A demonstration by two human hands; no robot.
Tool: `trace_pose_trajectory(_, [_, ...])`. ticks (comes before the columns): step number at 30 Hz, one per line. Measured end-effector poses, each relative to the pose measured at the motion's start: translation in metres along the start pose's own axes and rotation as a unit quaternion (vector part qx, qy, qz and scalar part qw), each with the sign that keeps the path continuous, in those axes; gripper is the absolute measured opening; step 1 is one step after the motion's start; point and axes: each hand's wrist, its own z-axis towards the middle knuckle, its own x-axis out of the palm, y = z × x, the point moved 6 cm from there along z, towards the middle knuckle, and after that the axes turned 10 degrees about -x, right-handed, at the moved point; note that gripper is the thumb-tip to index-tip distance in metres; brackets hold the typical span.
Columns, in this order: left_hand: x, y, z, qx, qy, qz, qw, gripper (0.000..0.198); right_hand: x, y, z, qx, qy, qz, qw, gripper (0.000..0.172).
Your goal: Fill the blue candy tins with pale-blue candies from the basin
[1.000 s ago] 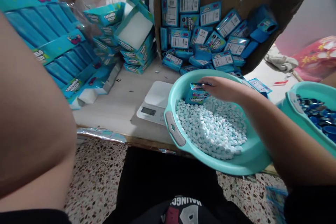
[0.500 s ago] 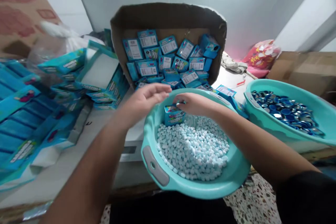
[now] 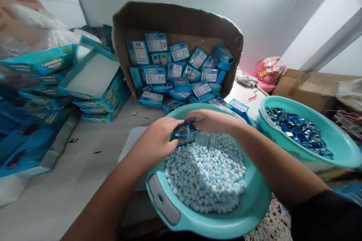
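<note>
Both of my hands are on a small blue candy box (image 3: 186,134) just above the far side of a turquoise tub (image 3: 210,231). My left hand (image 3: 162,137) grips its left side, thumb near the front. My right hand (image 3: 207,120) pinches at the top right of the box, fingertips partly hidden. Under the box, pale blue and white candies (image 3: 209,173) fill the tub's floor. Behind the tub, a tipped cardboard carton (image 3: 175,13) holds many blue candy boxes (image 3: 155,74), some spilling out at its front.
Stacked blue display trays (image 3: 93,79) stand on the left of the white table (image 3: 93,165). To the right, a second turquoise tub (image 3: 343,147) holds blue and silver lids (image 3: 302,131). A red patterned bag (image 3: 268,69) and a brown carton (image 3: 294,84) lie behind it.
My left hand has come down and right, from free in the air onto the candy box. My right hand stays at the box's top. The view has shifted slightly.
</note>
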Motion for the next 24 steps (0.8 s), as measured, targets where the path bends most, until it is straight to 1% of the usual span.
trace_pose_trajectory(2, [0.0,0.0,-0.001,-0.002,0.001,-0.008,1.0,0.046,0.0,-0.001,-0.001,-0.009,-0.002,-0.006,1.0,0.033])
trace_pose_trajectory(4, [0.0,0.0,-0.002,-0.001,0.0,-0.014,1.0,0.045,0.0,-0.004,-0.001,0.003,-0.011,-0.004,1.0,0.028])
trace_pose_trajectory(6, [-0.001,0.0,-0.003,-0.001,-0.004,-0.019,1.0,0.045,0.003,-0.01,-0.001,0.038,-0.014,0.031,0.999,0.026])
trace_pose_trajectory(9, [-0.002,0.001,-0.003,-0.008,-0.014,-0.024,1.0,0.046,0.006,-0.018,-0.001,0.097,-0.015,0.086,0.991,0.029])
trace_pose_trajectory(11, [-0.003,0.001,-0.004,-0.014,-0.014,-0.027,0.999,0.047,0.004,-0.023,-0.003,0.132,-0.014,0.101,0.986,0.029])
trace_pose_trajectory(13, [-0.003,0.001,-0.004,-0.019,-0.01,-0.031,0.999,0.048,0.002,-0.027,-0.005,0.151,-0.016,0.115,0.982,0.027])
trace_pose_trajectory(15, [-0.003,0.001,-0.004,-0.02,-0.011,-0.035,0.999,0.049,-0.001,-0.028,-0.006,0.144,-0.016,0.125,0.982,0.023])
trace_pose_trajectory(18, [-0.004,0.0,-0.005,-0.019,-0.017,-0.038,0.999,0.049,0.0,-0.027,-0.006,0.121,0.002,0.112,0.986,0.025])
trace_pose_trajectory(21, [-0.004,0.001,-0.005,-0.014,-0.015,-0.037,0.999,0.048,0.006,-0.023,-0.007,0.127,0.028,0.098,0.987,0.026])
trace_pose_trajectory(24, [-0.004,0.003,-0.006,-0.02,-0.02,-0.041,0.999,0.049,0.008,-0.021,-0.005,0.134,0.023,0.1,0.986,0.027])
